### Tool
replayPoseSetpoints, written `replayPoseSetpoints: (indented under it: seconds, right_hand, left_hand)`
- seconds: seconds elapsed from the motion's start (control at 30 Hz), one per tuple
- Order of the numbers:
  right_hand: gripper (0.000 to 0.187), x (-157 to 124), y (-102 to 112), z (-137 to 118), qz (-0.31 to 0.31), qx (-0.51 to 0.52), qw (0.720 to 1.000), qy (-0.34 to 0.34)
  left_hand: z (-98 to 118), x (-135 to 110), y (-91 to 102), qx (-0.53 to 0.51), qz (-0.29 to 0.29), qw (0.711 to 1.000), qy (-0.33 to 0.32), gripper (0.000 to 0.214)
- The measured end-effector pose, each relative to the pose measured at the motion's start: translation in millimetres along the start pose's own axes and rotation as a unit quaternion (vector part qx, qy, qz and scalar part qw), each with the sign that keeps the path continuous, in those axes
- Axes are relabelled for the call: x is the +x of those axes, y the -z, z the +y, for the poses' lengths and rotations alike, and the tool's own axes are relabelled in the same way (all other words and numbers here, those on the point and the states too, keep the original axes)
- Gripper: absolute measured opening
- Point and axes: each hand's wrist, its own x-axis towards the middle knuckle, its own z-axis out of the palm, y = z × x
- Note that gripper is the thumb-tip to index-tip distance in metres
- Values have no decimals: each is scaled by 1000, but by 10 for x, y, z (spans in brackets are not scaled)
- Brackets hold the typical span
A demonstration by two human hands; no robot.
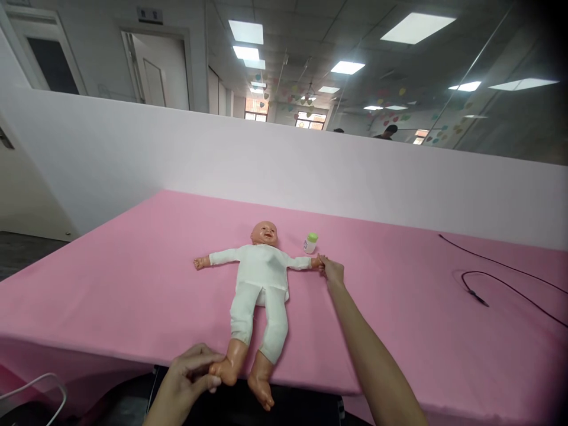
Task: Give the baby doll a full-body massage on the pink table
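Observation:
A baby doll [261, 278] in a white suit lies on its back on the pink table [133, 284], arms spread, feet past the near edge. My left hand [189, 378] is closed around the doll's foot at the table's near edge. My right hand [332, 271] reaches far out and pinches the doll's hand on the right side. A small white bottle with a green cap [310, 242] stands just beyond that hand, near the doll's head.
A black cable [492, 284] loops across the table's right side. A white partition wall [284, 160] runs behind the table. A white cord [39, 387] lies at the lower left, off the table. A person's head shows far back beyond the partition.

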Motion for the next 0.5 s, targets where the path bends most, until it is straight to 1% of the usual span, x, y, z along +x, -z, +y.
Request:
replayPoseSetpoints:
  seconds: [0.07,0.1,0.17,0.23,0.3,0.33,0.4,0.43,0.5]
  right_hand:
    - [41,-23,23,48,8,5,1000,-11]
    - [41,-47,20,24,8,10,1000,-13]
    - [42,-129,-15,-115,-11,25,1000,9]
    - [45,-272,-86,-329,-66,29,995,67]
    - [49,-483,-192,-533,-150,2,979,137]
    - [49,-607,-252,-607,-194,-26,967,164]
    - [47,-857,-374,-675,-270,-85,936,212]
    - [46,-967,-428,-674,-294,-109,921,233]
    - [47,-1118,-504,-634,-315,-140,901,263]
  left_hand:
    - [-87,-65,2,-18,8,1000,7,25]
    - [-90,-63,7,-23,15,1000,5,25]
    - [-10,12,20,-24,28,999,-8,24]
    - [150,186,13,-18,45,998,-33,22]
    - [324,461,-34,-15,66,996,-64,22]
    - [397,632,-73,-15,75,994,-76,22]
    - [501,1008,-167,-23,96,991,-85,31]
    - [531,1195,-215,-32,103,991,-80,35]
    - [563,1511,-296,-48,105,991,-69,42]
